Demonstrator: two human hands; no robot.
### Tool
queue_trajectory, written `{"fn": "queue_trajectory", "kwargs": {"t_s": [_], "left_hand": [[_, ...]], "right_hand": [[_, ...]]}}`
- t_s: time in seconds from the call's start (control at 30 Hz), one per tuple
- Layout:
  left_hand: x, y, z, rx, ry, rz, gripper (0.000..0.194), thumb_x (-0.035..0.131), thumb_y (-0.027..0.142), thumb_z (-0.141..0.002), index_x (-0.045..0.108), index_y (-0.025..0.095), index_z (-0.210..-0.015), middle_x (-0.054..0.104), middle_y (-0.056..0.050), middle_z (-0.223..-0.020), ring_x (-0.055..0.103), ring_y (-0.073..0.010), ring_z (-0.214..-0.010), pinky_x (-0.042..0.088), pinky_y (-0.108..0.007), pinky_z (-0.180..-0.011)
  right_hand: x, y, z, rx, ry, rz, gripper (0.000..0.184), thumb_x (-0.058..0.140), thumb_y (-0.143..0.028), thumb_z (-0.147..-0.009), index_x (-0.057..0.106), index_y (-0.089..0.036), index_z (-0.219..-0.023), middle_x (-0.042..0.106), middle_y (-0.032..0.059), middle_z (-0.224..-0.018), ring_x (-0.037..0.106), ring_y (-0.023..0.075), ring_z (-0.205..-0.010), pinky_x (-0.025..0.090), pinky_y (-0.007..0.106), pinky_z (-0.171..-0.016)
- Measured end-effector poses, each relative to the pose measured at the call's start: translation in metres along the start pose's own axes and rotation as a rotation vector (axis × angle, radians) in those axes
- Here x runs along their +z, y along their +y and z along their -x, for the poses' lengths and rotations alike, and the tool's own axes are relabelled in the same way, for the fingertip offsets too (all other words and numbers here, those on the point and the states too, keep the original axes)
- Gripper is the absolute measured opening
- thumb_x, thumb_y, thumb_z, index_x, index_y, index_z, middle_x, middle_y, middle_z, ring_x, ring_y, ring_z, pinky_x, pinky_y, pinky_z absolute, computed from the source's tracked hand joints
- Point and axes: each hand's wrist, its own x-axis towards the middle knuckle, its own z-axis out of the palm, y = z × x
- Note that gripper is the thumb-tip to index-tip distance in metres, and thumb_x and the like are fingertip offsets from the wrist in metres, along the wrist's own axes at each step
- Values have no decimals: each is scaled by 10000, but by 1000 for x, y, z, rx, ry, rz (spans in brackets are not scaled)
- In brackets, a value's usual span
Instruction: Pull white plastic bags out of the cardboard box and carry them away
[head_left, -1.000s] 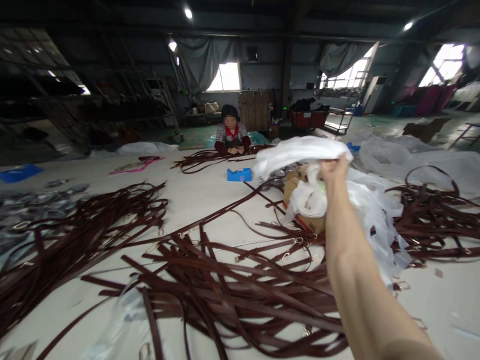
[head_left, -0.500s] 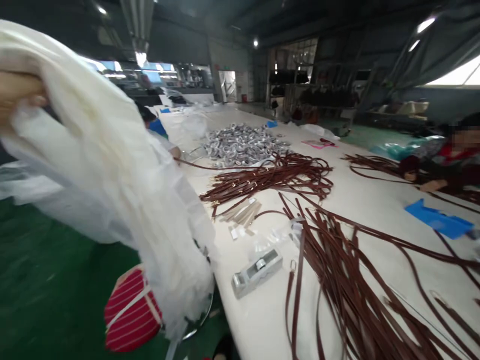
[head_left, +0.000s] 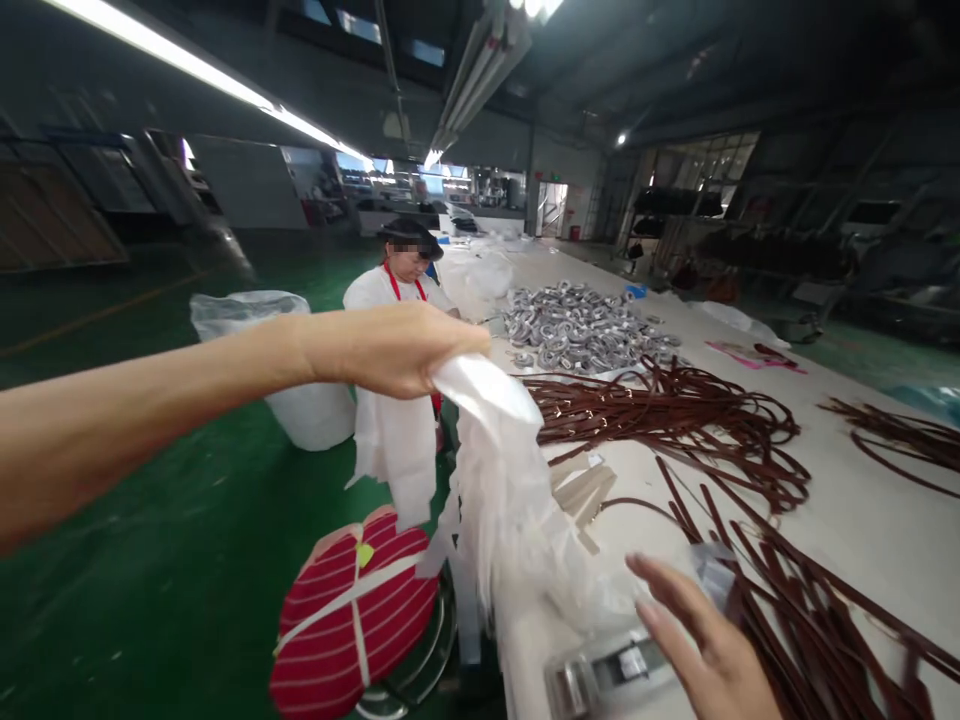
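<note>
My left hand is closed on the top of a bunch of thin white plastic bags, which hang down over the near edge of the long white table. My right hand hovers low at the table edge, fingers spread, holding nothing, just right of the bags. Below it lies a grey metal tool. Brown leather straps lie spread across the table to its right.
A round stool with a red striped cushion stands on the green floor below the bags. A co-worker in white stands further along the table by a large white sack. A second strap bundle and a heap of metal rings lie beyond.
The view has swung left from the table middle to its near edge. The bunch of bags went from my right hand to my left, and my right hand has dropped, empty, to the table.
</note>
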Motion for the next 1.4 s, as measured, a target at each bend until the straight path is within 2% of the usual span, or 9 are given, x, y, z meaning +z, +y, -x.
{"fn": "queue_trajectory", "kwargs": {"t_s": [0.17, 0.3, 0.6, 0.77, 0.87, 0.97, 1.13, 1.3, 1.4], "left_hand": [[23, 7, 11, 209, -109, -75, 198, 523, 14, -732, 505, 200, -799, 618, -38, -789, 593, -202, -728, 409, -303, -641], [28, 12, 31, 238, -154, -148, 222, 529, 4, -742, 555, 192, -857, 618, -53, -792, 565, -224, -738, 366, -346, -615], [16, 50, 99, 90, -241, -83, 169, 497, 66, -852, 559, 224, -862, 646, -77, -818, 554, -244, -725, 326, -385, -618], [7, 77, 122, -42, -291, -14, 204, 519, 48, -844, 566, 235, -911, 655, -66, -851, 570, -236, -752, 322, -367, -630], [2, 85, 138, -11, -228, -45, 203, 572, 80, -847, 583, 248, -960, 652, -55, -834, 559, -231, -721, 323, -376, -616], [3, 89, 157, 21, -201, -94, 197, 530, 98, -880, 607, 250, -978, 654, -74, -825, 555, -234, -714, 367, -391, -647], [34, 91, 198, -111, -33, 27, 379, 548, 156, -900, 554, 192, -1277, 695, -146, -1026, 634, -272, -1011, 450, -403, -959], [71, 98, 269, -500, 264, 260, 765, 657, 204, -849, 311, 207, -1531, 462, -187, -1510, 414, -328, -1403, 343, -503, -1159], [89, 112, 320, -879, 416, 563, 251, 585, 358, -935, 681, 214, -1117, 694, -66, -1094, 645, -228, -1012, 520, -311, -905]], "right_hand": [[54, -110, -77, -408, -243, -270, 650, 755, -529, -830, 562, -295, -1405, 529, 75, -1483, 443, 306, -1404, 299, 518, -1212], [104, -157, -105, -498, -602, -368, 657, 786, -560, -792, 614, -230, -1333, 613, 96, -1362, 520, 316, -1312, 350, 492, -1160], [168, -172, -81, -300, -1330, -389, 553, 868, -575, -638, 707, -127, -919, 643, 7, -762, 574, 156, -680, 443, 229, -596], [191, -165, -49, -82, -1653, -602, 643, 912, -501, -602, 687, -128, -1074, 742, 98, -926, 706, 246, -802, 561, 344, -742], [203, -165, -19, -10, -1660, -744, 716, 924, -345, -605, 620, -129, -1216, 757, 143, -998, 735, 262, -858, 573, 409, -841], [214, -165, 18, 103, -1574, -808, 614, 869, -233, -663, 579, -116, -1192, 759, 114, -772, 720, 223, -643, 586, 337, -650], [241, -158, 73, 273, -1402, -1047, 488, 760, -253, -735, 585, -108, -1167, 694, 53, -593, 657, 185, -496, 560, 299, -564], [276, -159, 93, 346, -1089, -1110, 477, 796, -342, -698, 599, -161, -1093, 640, -2, -551, 611, 179, -460, 554, 323, -583], [302, -169, 93, 342, -1033, -1048, 603, 820, -403, -705, 565, -177, -1203, 647, -5, -569, 617, 183, -497, 553, 329, -618]]}}
